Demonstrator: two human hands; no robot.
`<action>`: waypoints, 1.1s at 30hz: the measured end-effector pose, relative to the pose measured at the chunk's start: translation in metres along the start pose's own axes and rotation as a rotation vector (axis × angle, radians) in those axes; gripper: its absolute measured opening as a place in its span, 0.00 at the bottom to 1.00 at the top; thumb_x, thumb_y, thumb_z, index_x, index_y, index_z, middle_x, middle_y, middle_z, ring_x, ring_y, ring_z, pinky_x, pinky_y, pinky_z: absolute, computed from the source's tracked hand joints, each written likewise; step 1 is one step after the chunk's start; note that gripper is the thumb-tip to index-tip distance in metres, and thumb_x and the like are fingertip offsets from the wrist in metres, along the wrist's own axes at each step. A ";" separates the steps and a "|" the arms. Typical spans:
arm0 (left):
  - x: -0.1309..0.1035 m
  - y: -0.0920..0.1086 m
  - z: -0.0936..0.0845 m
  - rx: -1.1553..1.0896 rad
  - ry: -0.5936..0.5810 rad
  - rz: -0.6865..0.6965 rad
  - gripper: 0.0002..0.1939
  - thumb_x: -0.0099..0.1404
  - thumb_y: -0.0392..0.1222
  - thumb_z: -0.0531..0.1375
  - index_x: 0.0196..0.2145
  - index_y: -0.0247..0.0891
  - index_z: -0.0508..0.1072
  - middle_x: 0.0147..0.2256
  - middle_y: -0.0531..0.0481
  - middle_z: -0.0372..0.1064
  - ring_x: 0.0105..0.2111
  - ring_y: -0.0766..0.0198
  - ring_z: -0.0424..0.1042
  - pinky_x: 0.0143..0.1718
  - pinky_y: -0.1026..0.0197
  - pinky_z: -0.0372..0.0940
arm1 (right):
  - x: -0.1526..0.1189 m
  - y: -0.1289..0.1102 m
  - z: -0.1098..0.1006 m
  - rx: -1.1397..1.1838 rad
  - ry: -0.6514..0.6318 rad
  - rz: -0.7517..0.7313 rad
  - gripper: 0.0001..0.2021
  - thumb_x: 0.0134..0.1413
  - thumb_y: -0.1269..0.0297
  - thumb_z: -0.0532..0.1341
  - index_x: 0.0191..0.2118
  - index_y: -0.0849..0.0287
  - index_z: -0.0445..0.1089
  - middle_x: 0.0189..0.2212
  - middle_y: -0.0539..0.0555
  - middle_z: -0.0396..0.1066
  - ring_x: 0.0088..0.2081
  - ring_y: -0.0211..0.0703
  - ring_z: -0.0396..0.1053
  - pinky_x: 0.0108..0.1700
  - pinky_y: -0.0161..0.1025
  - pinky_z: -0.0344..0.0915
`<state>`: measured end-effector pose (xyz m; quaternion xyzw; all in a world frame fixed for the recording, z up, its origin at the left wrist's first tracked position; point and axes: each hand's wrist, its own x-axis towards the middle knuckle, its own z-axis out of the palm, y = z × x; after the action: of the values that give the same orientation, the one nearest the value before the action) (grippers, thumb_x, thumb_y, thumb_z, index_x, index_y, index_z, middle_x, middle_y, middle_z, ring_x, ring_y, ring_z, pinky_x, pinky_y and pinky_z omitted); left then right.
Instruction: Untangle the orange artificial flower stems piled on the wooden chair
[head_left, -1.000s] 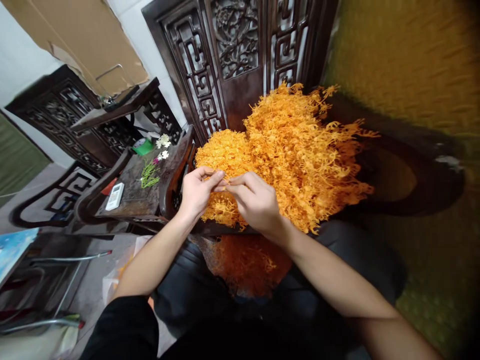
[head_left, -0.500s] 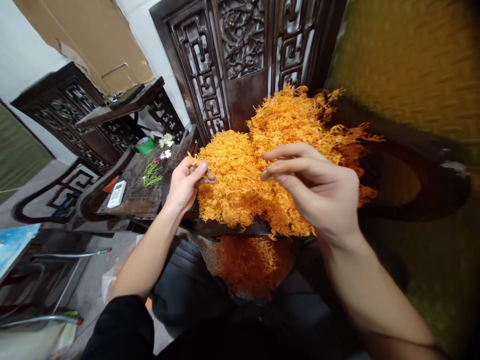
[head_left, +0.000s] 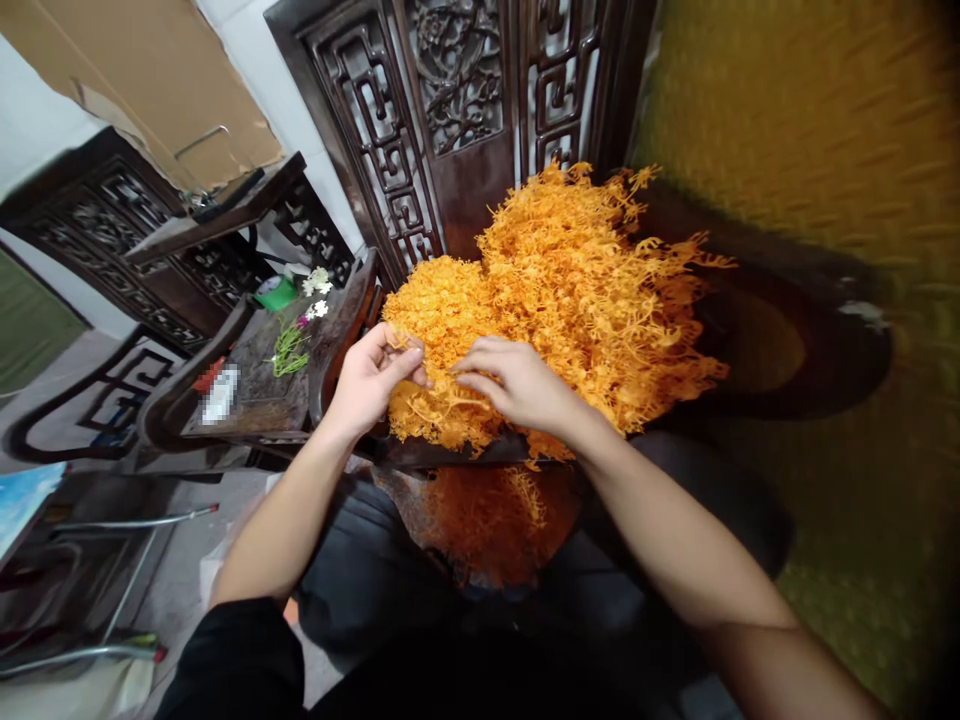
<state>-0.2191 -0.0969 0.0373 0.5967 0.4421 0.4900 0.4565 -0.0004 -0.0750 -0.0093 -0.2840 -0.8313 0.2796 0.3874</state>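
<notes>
Nearest the camera, a dark-clothed lap holds a bag or basin [head_left: 487, 525] with more orange sprigs lying inside it. Just beyond, both forearms reach forward to the near edge of a big heap of orange sprigs [head_left: 570, 290] piled on a dark wooden seat [head_left: 787, 350]. The left hand [head_left: 371, 375] sits at the heap's left front corner, thumb and forefinger pinched together on a small sprig [head_left: 401, 340] at the edge of the pile. The right hand [head_left: 517, 385] lies just beside it, palm down on the heap, fingers curled and drawn together among the strands; whether it grips any cannot be told. The fingertips of the two hands nearly meet. To the left, a small dark wooden counter [head_left: 262, 400] carries green stems [head_left: 287, 347], a few white flowers [head_left: 315, 290] and a green cup [head_left: 276, 293]. Behind the heap stands a carved wooden backrest [head_left: 457, 110], with brown cardboard [head_left: 150, 90] against the wall at far left.
</notes>
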 end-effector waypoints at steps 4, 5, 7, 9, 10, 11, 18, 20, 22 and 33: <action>0.009 0.006 -0.007 -0.213 0.274 0.116 0.20 0.52 0.46 0.76 0.30 0.38 0.69 0.29 0.54 0.70 0.20 0.75 0.62 0.21 0.67 0.66 | 0.001 0.025 -0.007 0.284 0.391 0.225 0.09 0.62 0.58 0.65 0.37 0.58 0.79 0.34 0.54 0.75 0.36 0.42 0.71 0.42 0.42 0.65; 0.011 0.008 -0.011 -0.242 0.332 0.149 0.21 0.51 0.45 0.77 0.29 0.38 0.68 0.30 0.55 0.70 0.20 0.75 0.60 0.21 0.68 0.64 | 0.001 0.032 -0.010 0.348 0.479 0.279 0.11 0.60 0.55 0.66 0.35 0.58 0.78 0.32 0.53 0.74 0.34 0.41 0.69 0.39 0.41 0.64; 0.014 0.009 -0.017 -0.258 0.363 0.159 0.21 0.50 0.44 0.77 0.29 0.38 0.68 0.30 0.55 0.69 0.21 0.75 0.61 0.22 0.69 0.65 | 0.002 0.041 -0.013 0.496 0.572 0.350 0.14 0.56 0.50 0.68 0.34 0.57 0.75 0.28 0.50 0.70 0.29 0.38 0.63 0.33 0.39 0.59; 0.016 0.008 -0.024 -0.255 0.342 0.130 0.20 0.51 0.44 0.77 0.30 0.38 0.69 0.30 0.54 0.70 0.22 0.75 0.63 0.23 0.68 0.68 | 0.004 0.048 -0.016 0.667 0.600 0.370 0.16 0.53 0.48 0.69 0.35 0.56 0.72 0.26 0.49 0.67 0.26 0.36 0.58 0.29 0.37 0.54; 0.017 0.007 -0.027 -0.261 0.346 0.131 0.20 0.53 0.44 0.76 0.31 0.38 0.68 0.31 0.54 0.71 0.22 0.75 0.64 0.24 0.68 0.68 | 0.005 0.050 -0.018 0.751 0.633 0.374 0.16 0.52 0.48 0.70 0.35 0.55 0.70 0.27 0.48 0.67 0.25 0.36 0.56 0.28 0.36 0.53; 0.018 0.006 -0.030 -0.274 0.368 0.147 0.19 0.54 0.43 0.76 0.31 0.38 0.68 0.31 0.54 0.71 0.22 0.75 0.63 0.24 0.68 0.69 | 0.005 0.053 -0.021 0.824 0.690 0.382 0.17 0.50 0.50 0.71 0.35 0.55 0.69 0.28 0.48 0.67 0.25 0.35 0.56 0.27 0.35 0.53; 0.020 0.008 -0.046 -0.353 0.471 0.206 0.18 0.57 0.38 0.74 0.30 0.38 0.65 0.30 0.56 0.69 0.21 0.77 0.63 0.25 0.71 0.67 | 0.001 0.057 -0.043 0.912 0.833 0.452 0.07 0.48 0.64 0.67 0.34 0.55 0.69 0.31 0.51 0.72 0.26 0.35 0.58 0.26 0.33 0.53; 0.019 0.009 -0.043 -0.364 0.409 0.196 0.19 0.55 0.39 0.75 0.31 0.37 0.66 0.30 0.55 0.70 0.22 0.76 0.65 0.26 0.70 0.68 | 0.000 0.047 -0.038 0.882 0.719 0.400 0.04 0.48 0.66 0.65 0.33 0.57 0.72 0.28 0.51 0.71 0.25 0.35 0.58 0.27 0.35 0.51; 0.019 0.009 -0.038 -0.378 0.369 0.199 0.19 0.53 0.39 0.75 0.31 0.37 0.67 0.31 0.55 0.70 0.23 0.75 0.65 0.26 0.69 0.68 | 0.000 0.037 -0.029 0.821 0.570 0.378 0.06 0.52 0.64 0.62 0.30 0.59 0.74 0.21 0.50 0.63 0.23 0.35 0.54 0.26 0.36 0.48; -0.008 0.019 -0.022 -0.132 -0.250 0.152 0.07 0.65 0.40 0.68 0.36 0.41 0.72 0.33 0.52 0.73 0.26 0.67 0.73 0.29 0.63 0.70 | 0.009 0.020 0.038 1.003 0.109 0.623 0.27 0.50 0.35 0.68 0.30 0.59 0.74 0.20 0.45 0.49 0.22 0.33 0.45 0.25 0.36 0.43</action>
<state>-0.2406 -0.1054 0.0564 0.6534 0.3020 0.4732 0.5079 -0.0306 -0.0645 -0.0389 -0.3108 -0.4543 0.7238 0.4162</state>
